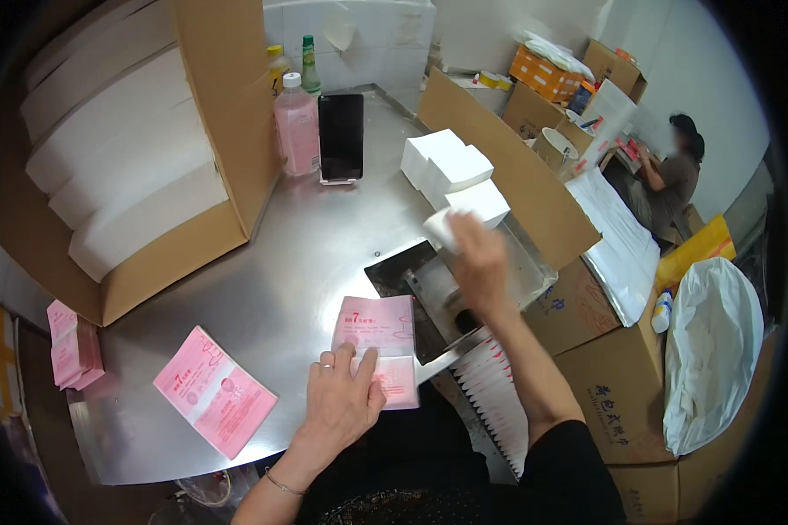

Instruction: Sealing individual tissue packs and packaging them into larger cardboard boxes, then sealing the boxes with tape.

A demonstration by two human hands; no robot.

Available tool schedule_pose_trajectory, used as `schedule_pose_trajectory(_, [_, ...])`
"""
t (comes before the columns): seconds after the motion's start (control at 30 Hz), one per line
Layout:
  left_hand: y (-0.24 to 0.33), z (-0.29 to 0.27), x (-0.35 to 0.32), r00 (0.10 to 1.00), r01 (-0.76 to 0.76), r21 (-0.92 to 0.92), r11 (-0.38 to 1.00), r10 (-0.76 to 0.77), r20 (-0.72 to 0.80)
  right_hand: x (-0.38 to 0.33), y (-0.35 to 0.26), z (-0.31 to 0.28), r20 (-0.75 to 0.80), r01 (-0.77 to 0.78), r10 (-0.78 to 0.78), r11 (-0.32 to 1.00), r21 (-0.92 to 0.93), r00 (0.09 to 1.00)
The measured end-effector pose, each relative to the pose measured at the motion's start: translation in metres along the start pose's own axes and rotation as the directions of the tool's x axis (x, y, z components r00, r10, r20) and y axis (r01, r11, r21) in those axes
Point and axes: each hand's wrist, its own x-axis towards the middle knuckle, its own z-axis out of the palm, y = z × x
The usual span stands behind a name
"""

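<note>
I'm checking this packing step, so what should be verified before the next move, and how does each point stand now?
1. Left hand pins the pink packet flat on the steel table: ok.
2. Right hand grips a white folded pad: ok, though blurred.
3. Packet mouth open to take the pad: cannot tell.
4. White pad stacks within reach of the right hand: ok.
5. Spare pink packets lie apart from the left hand: ok.
6. Phone and pink bottle stand away from both hands: ok.
</note>
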Motion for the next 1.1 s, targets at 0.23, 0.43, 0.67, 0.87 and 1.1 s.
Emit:
schedule_pose_trajectory(0.23, [-0.008,-0.030,0.001,0.993,0.121,-0.081,0.989,-0.121,0.000,-0.065,-0.139,-0.032,0.218,0.259,-0.378,0.865,0.430,0.900])
schedule_pose_trajectory(0.43, [-0.001,-0.044,-0.010,0.966,0.229,-0.120,0.966,-0.211,0.146,-0.040,-0.093,0.041,0.621,-0.055,-0.097,0.974,0.220,0.778])
schedule_pose_trajectory(0.67, [-0.051,-0.054,-0.081,0.824,0.562,0.465,0.684,-0.511,-0.244,-0.033,-0.049,-0.005,0.879,-0.216,0.165,0.974,-0.072,0.447])
schedule_pose_trajectory(0.87, [-0.064,-0.075,-0.067,0.833,0.529,0.262,0.807,-0.553,0.026,0.004,0.042,0.015,0.056,-0.179,0.189,0.973,-0.149,0.980])
schedule_pose_trajectory(1.1, [-0.075,-0.096,-0.089,0.762,0.648,0.133,0.750,-0.637,-0.115,-0.018,0.030,-0.002,0.160,-0.273,0.304,0.943,-0.190,0.939])
